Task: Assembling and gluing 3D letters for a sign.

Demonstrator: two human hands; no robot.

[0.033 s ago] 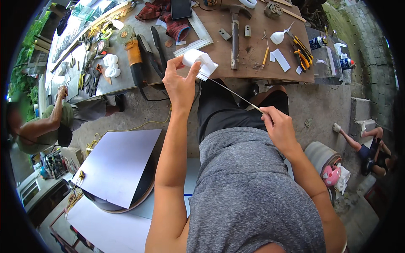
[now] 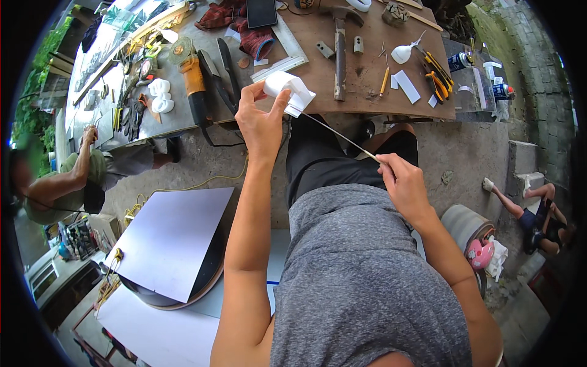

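My left hand (image 2: 262, 119) pinches a small white curved piece (image 2: 287, 92) with squared tabs, raised in front of the table's near edge. My right hand (image 2: 400, 183), over my dark shorts, grips the end of a long thin rod (image 2: 341, 137); its far end reaches up to the underside of the white piece, where I cannot tell if it touches. Just beyond lie a metal square (image 2: 287, 63), a hammer (image 2: 340, 64) and an angle grinder (image 2: 197, 88) with an orange body.
The worktable (image 2: 391, 105) holds pliers (image 2: 437, 82), white strips (image 2: 406, 85), gloves and scattered tools. A large pale sheet (image 2: 168, 241) lies at lower left over a round dark object. One person (image 2: 73, 177) works at the left; another (image 2: 538, 223) sits at the right. A cord crosses the concrete floor.
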